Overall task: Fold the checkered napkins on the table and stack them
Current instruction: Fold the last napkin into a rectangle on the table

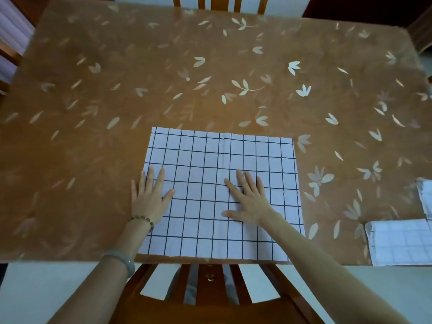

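Note:
A white napkin with a dark grid (205,160) lies spread flat at the near edge of the table (93,148). My left hand (149,195) rests flat on its left edge, fingers straight, partly over the tablecloth. My right hand (250,197) presses flat on the napkin's middle right with fingers spread. Another checkered napkin (399,244) lies folded at the near right edge of the table. A further piece of checkered cloth (425,195) shows just behind it, cut off by the frame.
The table carries a brown cloth with pale leaf prints. A wooden chair back (210,293) stands right below the napkin at the near edge. Another chair (219,3) is at the far side. More chairs show partly at the left and right edges.

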Demonstrator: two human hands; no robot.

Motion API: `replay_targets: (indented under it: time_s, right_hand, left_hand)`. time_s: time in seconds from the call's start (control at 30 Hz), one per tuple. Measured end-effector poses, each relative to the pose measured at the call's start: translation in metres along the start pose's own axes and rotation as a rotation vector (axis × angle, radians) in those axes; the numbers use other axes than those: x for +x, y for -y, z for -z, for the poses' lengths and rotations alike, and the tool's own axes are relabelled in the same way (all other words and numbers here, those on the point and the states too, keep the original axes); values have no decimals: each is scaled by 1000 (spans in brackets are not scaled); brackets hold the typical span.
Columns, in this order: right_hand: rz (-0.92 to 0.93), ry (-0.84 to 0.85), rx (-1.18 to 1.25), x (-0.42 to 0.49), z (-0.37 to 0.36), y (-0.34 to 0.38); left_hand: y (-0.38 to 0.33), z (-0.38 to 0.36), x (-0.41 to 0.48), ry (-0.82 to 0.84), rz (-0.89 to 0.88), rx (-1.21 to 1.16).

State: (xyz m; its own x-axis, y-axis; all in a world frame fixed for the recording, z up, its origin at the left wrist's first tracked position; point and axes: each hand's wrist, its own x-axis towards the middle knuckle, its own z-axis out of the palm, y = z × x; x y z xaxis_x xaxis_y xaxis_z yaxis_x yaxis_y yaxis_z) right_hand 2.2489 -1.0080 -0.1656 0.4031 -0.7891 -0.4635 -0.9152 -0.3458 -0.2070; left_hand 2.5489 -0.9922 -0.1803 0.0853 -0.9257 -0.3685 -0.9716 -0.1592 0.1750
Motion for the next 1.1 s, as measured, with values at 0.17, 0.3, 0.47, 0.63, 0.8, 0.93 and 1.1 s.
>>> replay_targets:
  time_s: [0.17, 0.3, 0.47, 0.63, 0.8, 0.93, 1.1]
  right_hand:
    - [6, -9, 10, 6, 1, -1]
    - [23, -221, 329, 4, 11, -9]
    - [-351, -565, 600, 25, 52, -73]
    - [-539, -575, 522, 46, 78, -137]
    - [-484, -455, 417, 63, 81, -156]
    - [-456, -397, 339, 70, 78, -161]
    - [-450, -332, 289, 79, 80, -165]
  left_hand:
    - [4, 0, 4, 7, 7, 16]
    - [0, 18, 9, -68, -40, -5]
    - [7, 49, 55, -96, -58, -78]
    - [-1, 82, 116, -72, -88, -90]
    - [-6, 94, 144, -51, -134, -9]
    - [-4, 97, 150, -36, -127, -18]
    - [-7, 102, 154, -24, -72, -87]
